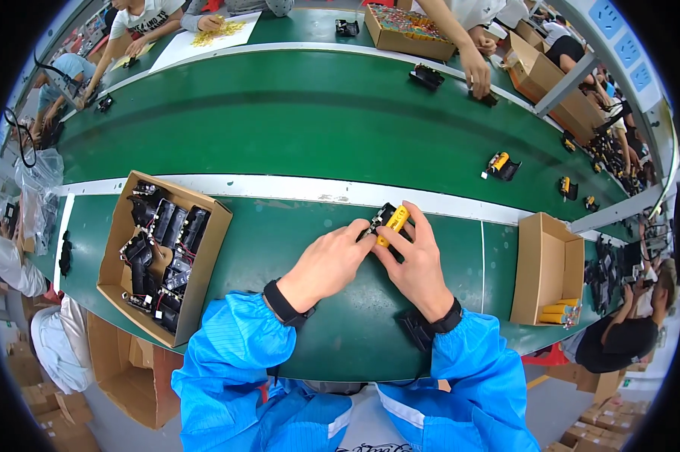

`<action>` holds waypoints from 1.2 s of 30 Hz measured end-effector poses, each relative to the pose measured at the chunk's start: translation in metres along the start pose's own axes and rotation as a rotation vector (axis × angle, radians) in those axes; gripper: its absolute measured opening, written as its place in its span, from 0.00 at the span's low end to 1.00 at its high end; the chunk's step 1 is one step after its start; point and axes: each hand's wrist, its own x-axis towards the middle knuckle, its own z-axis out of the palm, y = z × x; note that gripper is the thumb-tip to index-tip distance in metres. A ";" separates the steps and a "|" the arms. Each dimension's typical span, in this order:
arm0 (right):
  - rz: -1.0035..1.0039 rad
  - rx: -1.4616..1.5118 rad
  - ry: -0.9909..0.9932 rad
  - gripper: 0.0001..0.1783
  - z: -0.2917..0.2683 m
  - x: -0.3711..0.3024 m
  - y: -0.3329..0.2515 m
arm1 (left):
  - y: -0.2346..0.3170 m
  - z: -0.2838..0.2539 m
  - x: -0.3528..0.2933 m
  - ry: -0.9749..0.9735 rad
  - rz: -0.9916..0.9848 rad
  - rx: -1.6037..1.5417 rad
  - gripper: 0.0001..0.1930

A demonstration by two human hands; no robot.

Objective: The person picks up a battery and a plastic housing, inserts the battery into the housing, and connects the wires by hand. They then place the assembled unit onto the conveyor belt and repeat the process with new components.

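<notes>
Over the green bench top, my left hand (325, 264) grips a small black plastic housing (385, 214) by its near end. My right hand (421, 275) has its thumb and fingers closed around a yellow cylindrical battery (394, 223), which lies along the housing's right side. Whether the battery is seated in the housing I cannot tell. Another black part (411, 328) rests on the bench, partly behind my right wrist. To the left stands a cardboard box (218, 252) with several black housings bearing circuit boards and red wires. An open box (528, 275) at right holds several yellow batteries (557, 313).
Beyond a white rail (310, 190) runs a green conveyor belt (280, 113) carrying black housings, some with yellow batteries (501, 166). A co-worker's hand (475, 71) reaches onto its far side. Another carton (129, 373) is below the bench at left. A metal post (619, 211) stands at right.
</notes>
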 end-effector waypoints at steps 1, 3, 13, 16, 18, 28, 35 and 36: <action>-0.026 -0.060 -0.009 0.17 0.000 0.001 0.000 | -0.002 -0.001 -0.001 0.013 -0.001 -0.029 0.16; -0.022 -0.050 -0.009 0.17 0.002 0.001 0.000 | -0.003 -0.002 -0.002 0.039 -0.003 -0.088 0.15; 0.100 0.022 -0.020 0.23 -0.001 0.002 -0.002 | -0.004 -0.006 0.000 0.006 -0.045 -0.178 0.16; 0.018 0.022 -0.018 0.25 0.005 0.001 0.003 | -0.001 -0.009 0.000 -0.016 -0.056 -0.118 0.18; -0.025 0.023 -0.019 0.27 0.005 0.000 0.004 | 0.001 -0.010 -0.001 -0.039 -0.042 -0.044 0.18; 0.062 0.068 -0.011 0.29 0.010 0.004 -0.003 | -0.001 -0.018 -0.008 -0.015 0.016 0.047 0.21; 0.129 0.045 -0.067 0.32 0.012 0.007 -0.007 | -0.009 -0.020 0.024 0.019 -0.389 -0.326 0.23; 0.142 0.074 -0.085 0.32 0.013 0.008 -0.008 | -0.013 -0.018 0.030 0.008 -0.372 -0.328 0.23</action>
